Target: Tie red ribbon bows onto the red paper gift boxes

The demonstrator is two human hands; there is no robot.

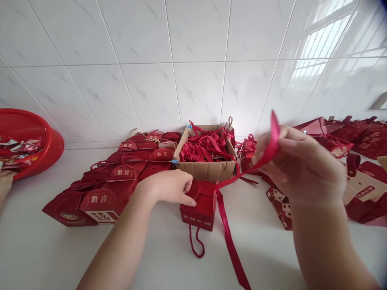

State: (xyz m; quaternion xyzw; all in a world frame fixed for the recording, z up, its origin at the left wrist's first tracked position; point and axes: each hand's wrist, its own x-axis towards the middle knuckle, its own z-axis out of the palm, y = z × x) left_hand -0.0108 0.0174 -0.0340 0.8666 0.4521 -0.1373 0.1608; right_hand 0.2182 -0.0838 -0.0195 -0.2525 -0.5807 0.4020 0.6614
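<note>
A small red gift box [202,215] stands on the white counter, its dark red cord handle [198,251] hanging down the front. My left hand [172,187] grips the box from the left, thumb on its top and the other fingers partly hidden behind it. A red satin ribbon [228,231] comes from the box's right side, one tail lying on the counter toward me. Its other end rises, pulled taut, to my right hand [305,169], which is raised to the right and pinches it. That hand is slightly blurred.
Rows of red gift boxes [101,199] stand at left. Behind my box sits a cardboard carton [207,171] of red ribbons. A red basin [56,151] with wrapped sweets is far left, another person's hand [4,187] at its rim. More red boxes and bags [367,193] lie right.
</note>
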